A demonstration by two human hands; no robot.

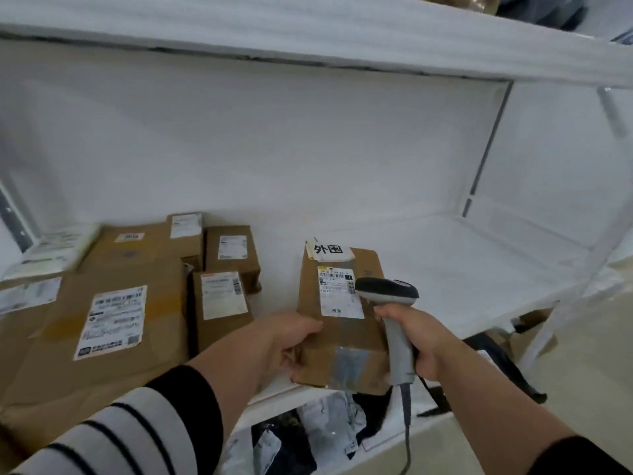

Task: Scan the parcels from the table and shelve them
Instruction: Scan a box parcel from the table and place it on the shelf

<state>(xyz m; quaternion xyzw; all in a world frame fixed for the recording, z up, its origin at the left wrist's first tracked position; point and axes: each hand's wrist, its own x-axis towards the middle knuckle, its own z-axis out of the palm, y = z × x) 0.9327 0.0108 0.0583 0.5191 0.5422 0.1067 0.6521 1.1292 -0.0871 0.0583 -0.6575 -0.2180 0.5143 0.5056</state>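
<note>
Shelving step: my left hand (291, 341) grips the cardboard parcel (342, 320) on the white shelf (479, 255); my right hand (414, 337) clasps the barcode scanner (394, 303). I should slide the parcel fully inward, label upward.

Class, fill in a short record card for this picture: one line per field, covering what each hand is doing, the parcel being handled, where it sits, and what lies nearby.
left hand: left hand grips the near left edge of the brown cardboard parcel
right hand: right hand holds the grey handheld barcode scanner, head over the parcel's white label
parcel place: on the white shelf, near its front edge
nearby: labelled brown cardboard boxes at shelf left
</note>
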